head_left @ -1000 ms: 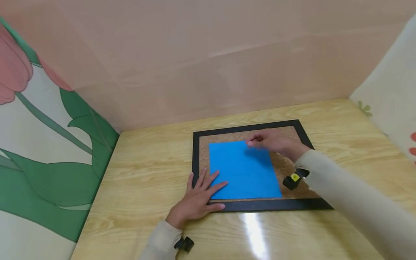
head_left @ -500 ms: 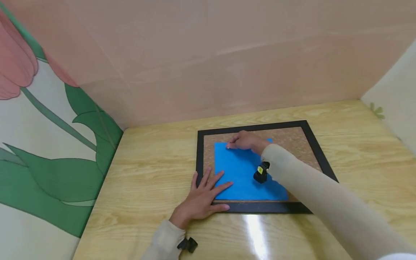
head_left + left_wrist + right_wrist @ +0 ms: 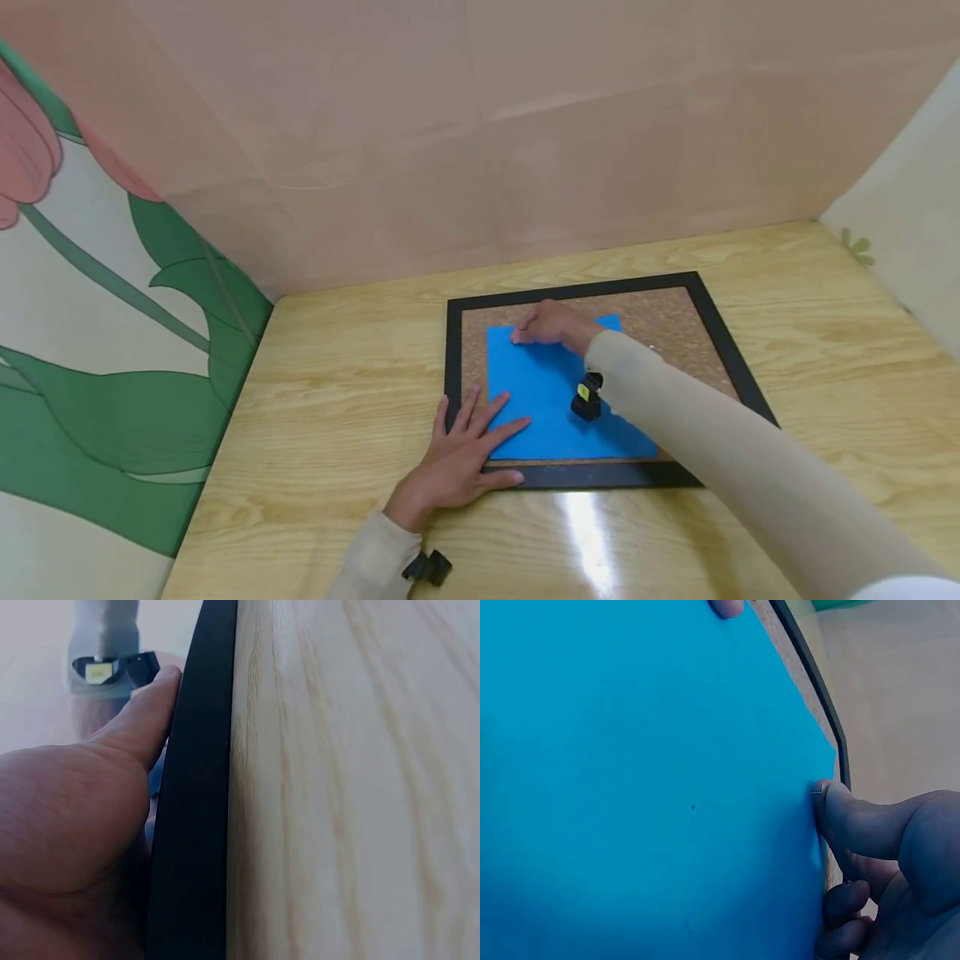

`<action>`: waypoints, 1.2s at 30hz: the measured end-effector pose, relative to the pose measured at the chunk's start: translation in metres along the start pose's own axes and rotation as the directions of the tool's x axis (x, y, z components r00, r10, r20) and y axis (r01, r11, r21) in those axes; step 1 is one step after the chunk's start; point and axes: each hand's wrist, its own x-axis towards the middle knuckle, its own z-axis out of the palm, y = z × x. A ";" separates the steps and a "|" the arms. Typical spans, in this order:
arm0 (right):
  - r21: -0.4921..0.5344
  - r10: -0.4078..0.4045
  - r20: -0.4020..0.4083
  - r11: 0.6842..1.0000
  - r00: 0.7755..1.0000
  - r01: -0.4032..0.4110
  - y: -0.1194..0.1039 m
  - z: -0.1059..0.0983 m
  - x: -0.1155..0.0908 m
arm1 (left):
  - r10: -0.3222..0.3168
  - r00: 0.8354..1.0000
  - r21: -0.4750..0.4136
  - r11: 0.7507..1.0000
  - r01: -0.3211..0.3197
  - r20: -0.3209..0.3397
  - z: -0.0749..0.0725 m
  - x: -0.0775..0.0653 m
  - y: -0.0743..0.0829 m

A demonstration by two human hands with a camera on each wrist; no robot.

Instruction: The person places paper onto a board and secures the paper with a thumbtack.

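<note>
A blue sheet of paper (image 3: 543, 412) lies on a black-framed cork board (image 3: 671, 321). My left hand (image 3: 453, 467) rests with spread fingers on the paper's near left corner and the frame. In the left wrist view its thumb (image 3: 142, 712) lies along the black frame edge. My right hand (image 3: 551, 323) is at the paper's far left corner, thumb and index finger pinching a small pushpin (image 3: 817, 793). Only a thin metal bit of the pushpin shows at the paper; its head is hidden by the fingertips.
The board lies on a wood-grain table (image 3: 337, 400). A small pale spot (image 3: 652, 347) shows on the cork right of the paper. A pinkish wall covering (image 3: 450, 150) stands behind, and a flower-patterned panel (image 3: 112, 333) on the left.
My right hand has moved left along the paper's far edge, from its middle to the far left corner, and now presses there. The left hand has stayed in place.
</note>
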 end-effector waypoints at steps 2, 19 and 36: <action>0.007 0.003 -0.006 1.000 1.000 -0.003 -0.001 0.001 0.000 | 0.000 1.000 0.001 1.000 0.000 -0.002 0.000 0.000 0.000; 0.059 -0.010 -0.047 0.998 0.999 0.013 0.002 0.002 0.000 | 0.006 1.000 -0.018 1.000 -0.007 -0.018 -0.002 -0.003 0.002; 0.000 -0.009 -0.084 1.000 0.996 0.009 0.002 0.004 -0.004 | 0.010 1.000 -0.023 1.000 -0.010 -0.024 -0.001 -0.003 0.001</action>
